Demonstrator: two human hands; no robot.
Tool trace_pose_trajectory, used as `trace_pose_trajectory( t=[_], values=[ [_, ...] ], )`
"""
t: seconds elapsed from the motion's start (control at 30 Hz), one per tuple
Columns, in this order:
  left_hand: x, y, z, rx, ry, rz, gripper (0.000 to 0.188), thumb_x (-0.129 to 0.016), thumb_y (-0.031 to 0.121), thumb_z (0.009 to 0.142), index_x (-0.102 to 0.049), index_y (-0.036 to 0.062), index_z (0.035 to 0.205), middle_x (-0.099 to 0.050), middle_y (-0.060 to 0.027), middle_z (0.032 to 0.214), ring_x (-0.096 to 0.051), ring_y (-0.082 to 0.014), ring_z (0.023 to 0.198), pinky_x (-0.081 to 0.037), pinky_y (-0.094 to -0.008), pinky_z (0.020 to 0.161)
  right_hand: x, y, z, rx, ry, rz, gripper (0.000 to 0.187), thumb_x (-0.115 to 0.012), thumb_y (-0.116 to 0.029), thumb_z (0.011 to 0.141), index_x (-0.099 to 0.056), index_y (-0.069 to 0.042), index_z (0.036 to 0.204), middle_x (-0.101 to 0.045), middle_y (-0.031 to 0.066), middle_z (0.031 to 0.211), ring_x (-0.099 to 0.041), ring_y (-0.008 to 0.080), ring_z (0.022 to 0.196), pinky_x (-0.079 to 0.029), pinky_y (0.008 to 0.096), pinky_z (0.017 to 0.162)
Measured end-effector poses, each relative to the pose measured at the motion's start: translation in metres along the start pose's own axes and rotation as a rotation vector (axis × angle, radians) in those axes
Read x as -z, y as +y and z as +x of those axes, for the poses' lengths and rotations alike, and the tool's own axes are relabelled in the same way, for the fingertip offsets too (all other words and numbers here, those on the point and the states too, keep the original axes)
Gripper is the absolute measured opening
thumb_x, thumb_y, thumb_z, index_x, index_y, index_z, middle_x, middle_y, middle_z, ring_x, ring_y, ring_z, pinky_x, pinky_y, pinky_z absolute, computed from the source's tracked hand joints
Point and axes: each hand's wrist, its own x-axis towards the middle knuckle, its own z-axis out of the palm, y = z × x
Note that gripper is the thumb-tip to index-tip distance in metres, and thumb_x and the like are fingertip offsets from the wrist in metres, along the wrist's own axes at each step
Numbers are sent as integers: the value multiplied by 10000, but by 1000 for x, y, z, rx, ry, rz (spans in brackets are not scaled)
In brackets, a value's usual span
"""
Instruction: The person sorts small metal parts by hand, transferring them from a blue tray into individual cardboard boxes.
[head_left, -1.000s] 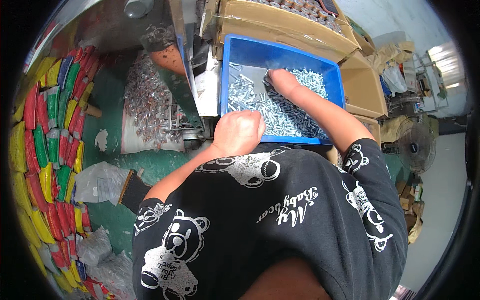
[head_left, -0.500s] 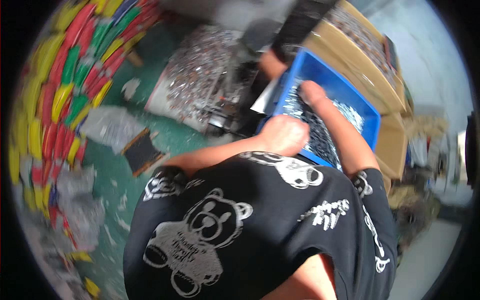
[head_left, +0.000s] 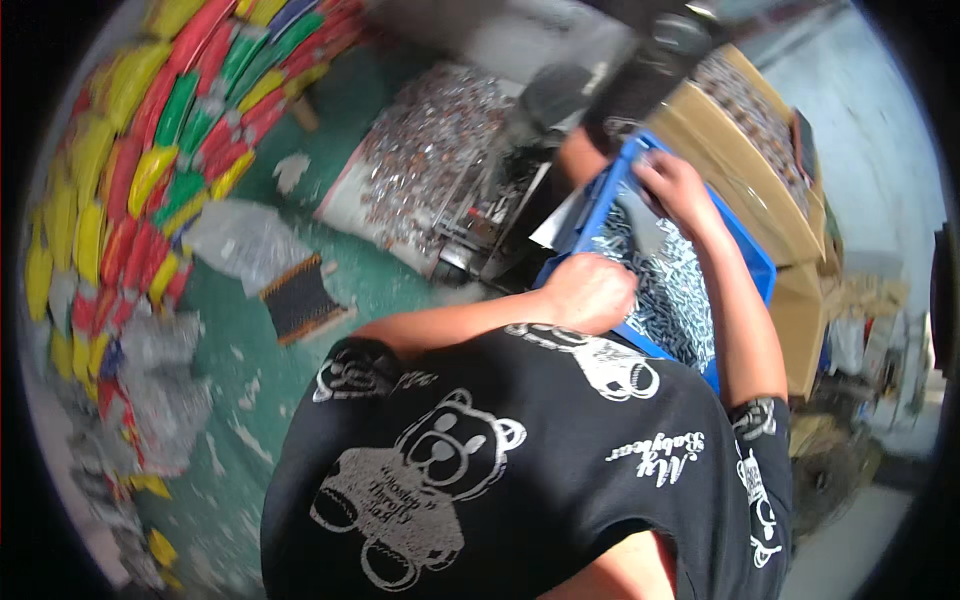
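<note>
The blue bin (head_left: pixel 752 268) sits right of centre, in front of the person, and is filled with small silvery metal pieces (head_left: pixel 668 290).

Going left to right: a stack of red, yellow and green pouches (head_left: pixel 130 190) curves along the far left edge. Beside it on the green floor (head_left: pixel 370 270) lie a crumpled clear plastic bag (head_left: pixel 240 240) and a small dark ribbed pad (head_left: pixel 300 298). Further right, a heap of shiny metal parts (head_left: pixel 430 150) rests on a pale sheet.

Then comes the left hand (head_left: pixel 590 292), curled into a closed fist at the near left edge of the bin; what it grips cannot be told. The right hand (head_left: pixel 675 185) reaches to the far end of the bin, fingers bent downward and close together over the pieces; whether they pinch anything is blurred. Cardboard boxes (head_left: pixel 760 150) stand beyond the bin on the right.
</note>
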Motion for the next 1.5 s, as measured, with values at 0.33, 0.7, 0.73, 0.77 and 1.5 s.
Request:
trace_pose_trajectory(
  t=[0.33, 0.7, 0.73, 0.77, 1.5],
  values=[
    [4, 22, 8, 94, -66, 32, 247, -597, 230, 874, -610, 34, 724, -631, -182, 718, -632, -398, 707, -498, -506, 659, 10, 20, -33, 257, 314, 493, 376, -532, -84, 972, -507, 35, 1327, -697, 133, 953, -694, 163, 819, -583, 295, 757],
    [-2, 28, 10, 137, -74, 243, 190, -612, 206, 922, -684, 36, 877, -630, -208, 757, -603, -415, 681, -465, -452, 592, 61, 229, -356, -404, 1164, 530, 267, -488, -71, 953, -636, -1, 1163, -703, 105, 887, -662, 152, 691, -578, 292, 606],
    [-4, 27, 12, 133, -87, 268, 191, -610, 209, 927, -694, 38, 910, -640, -204, 763, -614, -407, 681, -472, -444, 593, 57, 267, -387, -553, 1231, 285, 273, -492, -64, 946, -650, -23, 1166, -709, 93, 891, -657, 129, 694, -562, 274, 583],
    [-6, 28, 18, 118, -105, 292, 197, -607, 212, 932, -704, 41, 943, -650, -199, 769, -625, -399, 681, -479, -436, 595, 49, 324, -427, -720, 1217, -23, 297, -520, -85, 916, -656, -45, 1178, -722, 143, 907, -691, 215, 726, -571, 346, 642],
    [-6, 36, 20, 115, -64, 279, 100, -642, 102, 862, -681, 11, 841, -630, -177, 721, -619, -373, 637, -483, -429, 593, 202, 357, -365, -312, 737, 915, 259, -660, -311, 916, -690, -108, 1074, -455, -63, 675, -483, 46, 586, -434, 239, 538]
  ],
)
